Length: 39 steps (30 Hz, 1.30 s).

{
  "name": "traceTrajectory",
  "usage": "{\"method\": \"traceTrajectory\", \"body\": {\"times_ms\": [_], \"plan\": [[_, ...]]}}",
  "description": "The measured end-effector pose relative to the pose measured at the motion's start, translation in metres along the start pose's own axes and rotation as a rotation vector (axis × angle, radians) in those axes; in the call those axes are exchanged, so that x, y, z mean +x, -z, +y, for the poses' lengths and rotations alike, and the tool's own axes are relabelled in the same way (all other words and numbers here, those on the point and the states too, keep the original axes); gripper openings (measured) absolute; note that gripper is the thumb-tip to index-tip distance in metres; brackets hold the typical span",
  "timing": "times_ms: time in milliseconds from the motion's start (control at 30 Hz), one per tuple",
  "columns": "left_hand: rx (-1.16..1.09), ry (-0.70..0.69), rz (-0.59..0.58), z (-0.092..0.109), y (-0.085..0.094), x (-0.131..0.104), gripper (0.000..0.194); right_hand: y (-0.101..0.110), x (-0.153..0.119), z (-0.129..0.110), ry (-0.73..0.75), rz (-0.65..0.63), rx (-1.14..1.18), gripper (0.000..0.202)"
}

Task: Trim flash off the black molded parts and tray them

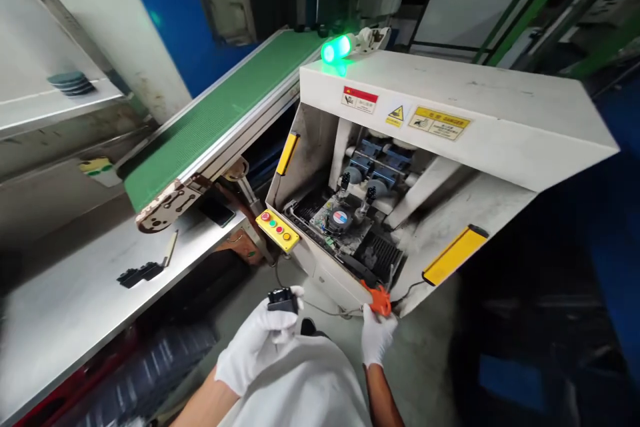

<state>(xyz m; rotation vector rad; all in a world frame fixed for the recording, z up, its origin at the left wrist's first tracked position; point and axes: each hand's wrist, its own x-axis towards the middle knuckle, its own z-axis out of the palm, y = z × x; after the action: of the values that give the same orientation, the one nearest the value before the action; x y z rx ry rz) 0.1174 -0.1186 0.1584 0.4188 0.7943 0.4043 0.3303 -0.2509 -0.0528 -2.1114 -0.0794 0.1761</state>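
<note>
My left hand (260,340), in a white glove, is closed round a black part (283,300) in front of my body. My right hand (377,337), also gloved in white, grips an orange tool (380,300), which looks like an air blow gun, at the machine's front lower edge. Inside the open white machine (450,110) a round black fixture (341,219) sits on a metal plate, with two black parts (371,195) standing on holders behind it. My right fingertips are partly hidden by the orange tool.
A green conveyor belt (225,113) slopes at the left of the machine. Below it, a metal table (75,307) bears black parts (140,273) and a phone (217,211). A yellow button box (277,231) and yellow side bars (456,255) stick out at the machine opening. A green lamp (336,49) glows on top.
</note>
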Motion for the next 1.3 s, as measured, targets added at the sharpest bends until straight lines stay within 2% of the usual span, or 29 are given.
{"method": "traceTrajectory", "body": {"times_ms": [133, 200, 267, 333, 433, 467, 533, 600, 633, 700, 800, 967, 1133, 1300], "plan": [[0.095, 0.014, -0.078, -0.006, -0.011, 0.008, 0.042, -0.01, 0.0, -0.018, -0.14, 0.097, 0.038, 0.051], [0.225, -0.068, -0.095, -0.009, -0.011, 0.014, 0.037, -0.007, 0.005, -0.031, -0.146, 0.091, 0.086, 0.061], [0.448, -0.223, -0.096, -0.009, -0.007, 0.019, 0.033, 0.008, 0.012, -0.046, -0.118, 0.014, 0.153, 0.064], [0.692, -0.39, -0.046, -0.008, 0.003, 0.022, 0.031, 0.034, 0.019, -0.063, -0.007, -0.143, 0.205, 0.059], [1.139, -0.59, 0.015, 0.003, 0.025, 0.029, 0.041, 0.078, 0.02, -0.092, 0.164, -0.462, 0.205, 0.053], [1.354, -0.615, 0.026, 0.008, 0.033, 0.032, 0.044, 0.089, 0.016, -0.103, 0.181, -0.587, 0.151, 0.05], [1.759, -0.582, 0.044, 0.017, 0.048, 0.042, 0.044, 0.1, 0.003, -0.125, 0.192, -0.858, -0.093, 0.033], [1.99, -0.508, 0.073, 0.022, 0.061, 0.053, 0.04, 0.098, -0.016, -0.148, 0.259, -1.093, -0.436, 0.014], [2.035, -0.485, 0.074, 0.022, 0.067, 0.058, 0.038, 0.094, -0.026, -0.158, 0.302, -1.177, -0.578, 0.009], [2.086, -0.468, 0.059, 0.018, 0.076, 0.065, 0.035, 0.084, -0.041, -0.175, 0.372, -1.252, -0.726, 0.007], [2.136, -0.483, 0.078, 0.011, 0.088, 0.068, 0.033, 0.07, -0.053, -0.19, 0.419, -1.246, -0.732, 0.008], [2.098, -0.565, 0.148, 0.011, 0.108, 0.06, 0.037, 0.06, -0.054, -0.198, 0.301, -1.322, -0.725, 0.004], [1.987, -0.665, 0.081, 0.011, 0.128, 0.056, 0.042, 0.056, -0.06, -0.209, 0.325, -1.332, -0.747, 0.002], [1.826, -0.721, 0.149, 0.005, 0.149, 0.06, 0.063, 0.052, -0.066, -0.22, 0.411, -1.323, -0.761, 0.004]]}}
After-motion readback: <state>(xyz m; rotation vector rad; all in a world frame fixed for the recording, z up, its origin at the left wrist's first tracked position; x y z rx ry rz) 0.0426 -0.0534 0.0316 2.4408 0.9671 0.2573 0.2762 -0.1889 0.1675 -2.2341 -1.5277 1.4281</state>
